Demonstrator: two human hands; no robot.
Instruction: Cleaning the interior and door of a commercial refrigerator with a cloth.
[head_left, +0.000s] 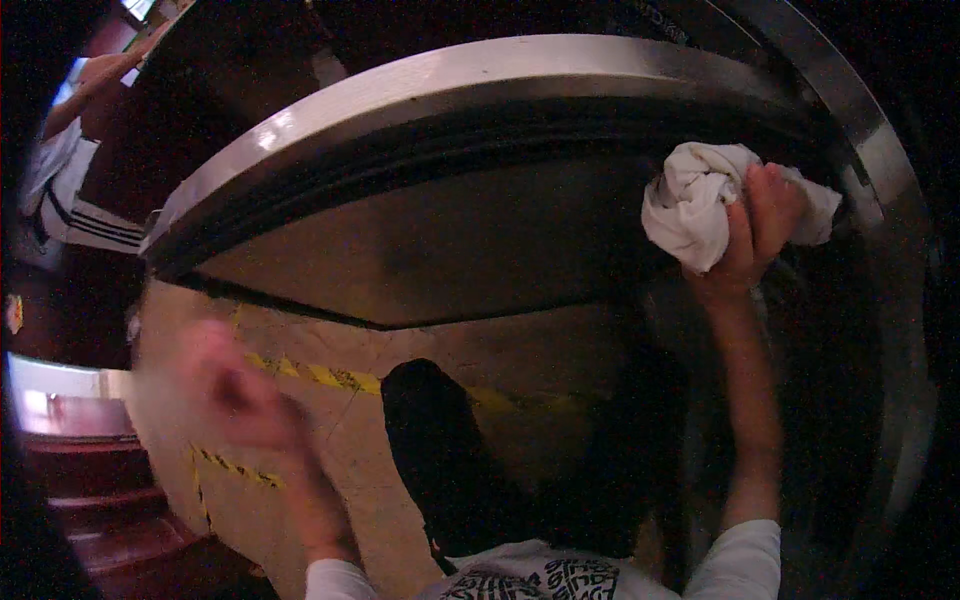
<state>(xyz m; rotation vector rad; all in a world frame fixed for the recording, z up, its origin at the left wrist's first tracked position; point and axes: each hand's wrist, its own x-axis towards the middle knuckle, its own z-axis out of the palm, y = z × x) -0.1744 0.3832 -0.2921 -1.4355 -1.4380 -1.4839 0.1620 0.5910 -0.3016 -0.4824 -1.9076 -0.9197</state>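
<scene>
A crumpled white cloth (694, 199) is bunched in my right hand (761, 217), with one end sticking out to the right past my fingers. That hand is at the right end of a dark panel (450, 240) framed by a light metal edge (480, 64). My left hand (232, 397) hangs in front of the panel's left part, above the tan floor (322, 457). It is motion-blurred with its fingers curled. No object shows in it, but the blur hides whether its fingers are closed.
Yellow-and-black tape (315, 373) runs along the floor near my dark-trousered leg (427, 405). On the right rises a metal post (889, 165). Dark red step-like ledges (112, 499) are at lower left. White fabric with black stripes (82, 217) shows at far left.
</scene>
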